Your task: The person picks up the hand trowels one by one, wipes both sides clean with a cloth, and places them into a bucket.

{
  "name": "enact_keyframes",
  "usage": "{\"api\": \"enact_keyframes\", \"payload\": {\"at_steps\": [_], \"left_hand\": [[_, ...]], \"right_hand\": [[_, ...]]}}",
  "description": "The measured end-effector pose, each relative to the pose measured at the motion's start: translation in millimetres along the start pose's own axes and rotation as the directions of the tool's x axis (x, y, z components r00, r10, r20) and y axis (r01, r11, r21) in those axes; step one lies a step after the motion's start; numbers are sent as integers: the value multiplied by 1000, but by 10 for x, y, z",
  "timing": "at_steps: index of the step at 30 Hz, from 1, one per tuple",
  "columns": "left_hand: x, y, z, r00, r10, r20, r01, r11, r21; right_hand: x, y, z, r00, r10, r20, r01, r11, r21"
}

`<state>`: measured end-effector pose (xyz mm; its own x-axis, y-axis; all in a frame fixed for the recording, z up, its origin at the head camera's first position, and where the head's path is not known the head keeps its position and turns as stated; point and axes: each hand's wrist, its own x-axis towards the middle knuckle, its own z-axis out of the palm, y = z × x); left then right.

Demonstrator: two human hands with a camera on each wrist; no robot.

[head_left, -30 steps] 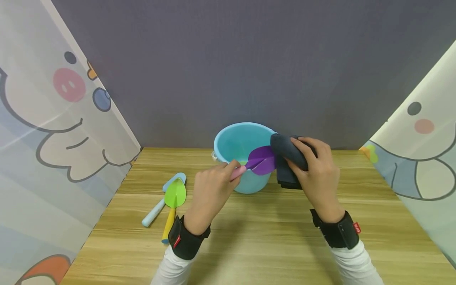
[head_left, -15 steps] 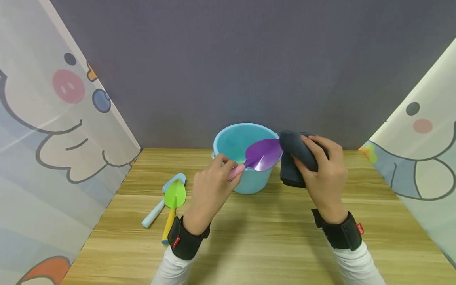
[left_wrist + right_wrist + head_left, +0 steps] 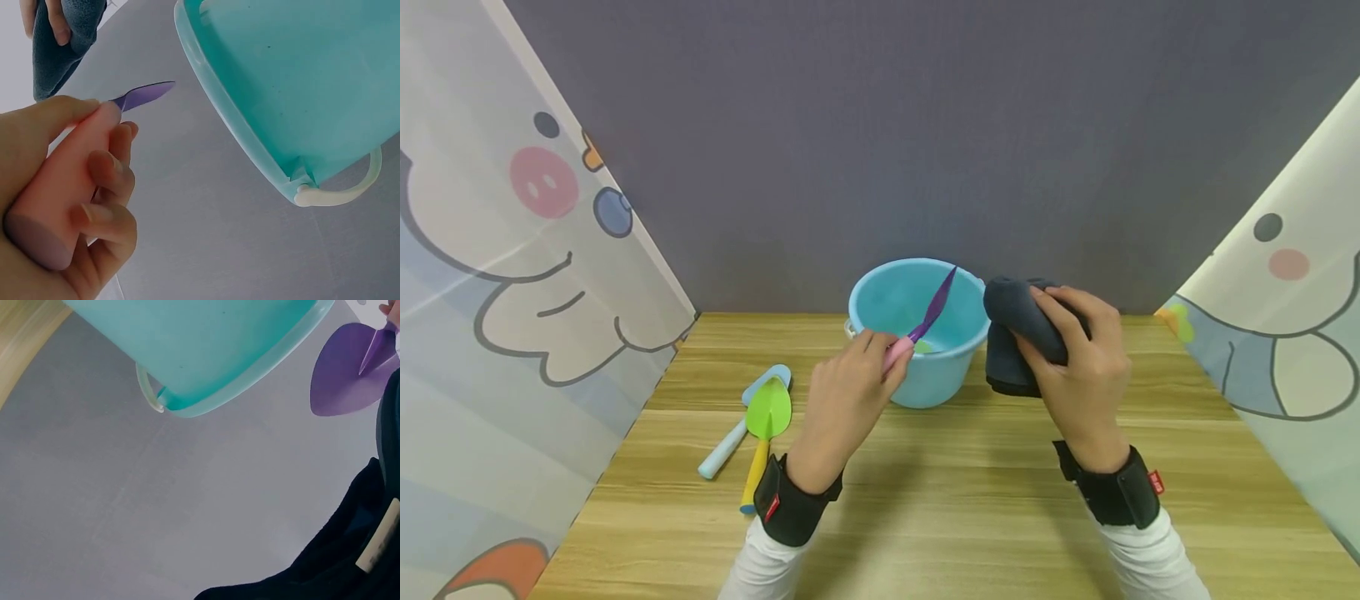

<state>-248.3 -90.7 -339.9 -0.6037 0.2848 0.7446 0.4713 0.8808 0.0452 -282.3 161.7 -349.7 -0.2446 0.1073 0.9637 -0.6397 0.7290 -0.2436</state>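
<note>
My left hand [image 3: 848,392] grips the pink handle of a toy shovel [image 3: 935,305] with a purple blade. In the head view the blade stands edge-on over the mouth of a light blue bucket [image 3: 925,385]. The left wrist view shows my fingers curled round the pink handle [image 3: 69,181]. To the right of the bucket, my right hand [image 3: 1086,367] holds a folded dark blue-grey cloth [image 3: 1018,321] between thumb and fingers. A gap separates cloth and blade in the head view. Something light green [image 3: 923,347] shows inside the bucket.
Left of my left hand, a toy shovel with green blade [image 3: 769,408] and yellow handle lies across a light blue one [image 3: 722,450] on the wooden table [image 3: 955,517]. A dark grey panel [image 3: 880,150] rises behind the bucket, and printed cartoon panels flank both sides.
The purple blade has come away from the cloth and turned from face-up to edge-on, its tip swinging up and left. My right hand with the cloth has shifted slightly right.
</note>
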Motion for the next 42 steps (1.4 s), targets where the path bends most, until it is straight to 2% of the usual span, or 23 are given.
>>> {"api": "enact_keyframes", "payload": {"at_steps": [7,13,16,22,25,28,33,42], "left_hand": [[1,13,10,999,-30,23,31,999,-17],[-2,29,-9,994,-58,95,66,994,-85],[1,31,-12,995,-27,100,35,996,-78],[2,43,-5,997,55,54,-52,998,-41],[-2,51,-2,995,72,63,-69,997,-38],[-5,46,-1,992,86,89,-79,994,-80],[14,14,-5,986,142,91,-127,979,-160],[1,-11,-5,976,209,61,-200,970,-137]], "right_hand": [[-10,-84,29,998,-48,-38,50,997,66],[-28,-198,61,992,-111,-54,118,983,137],[-43,-264,83,987,-151,-53,158,971,182],[-73,-401,116,973,-228,-27,228,946,230],[-94,-457,127,965,-262,-11,256,933,254],[-123,-494,140,956,-293,7,282,924,259],[-164,-513,165,952,-302,50,284,933,222],[-196,-502,186,958,-280,56,263,941,212]]}}
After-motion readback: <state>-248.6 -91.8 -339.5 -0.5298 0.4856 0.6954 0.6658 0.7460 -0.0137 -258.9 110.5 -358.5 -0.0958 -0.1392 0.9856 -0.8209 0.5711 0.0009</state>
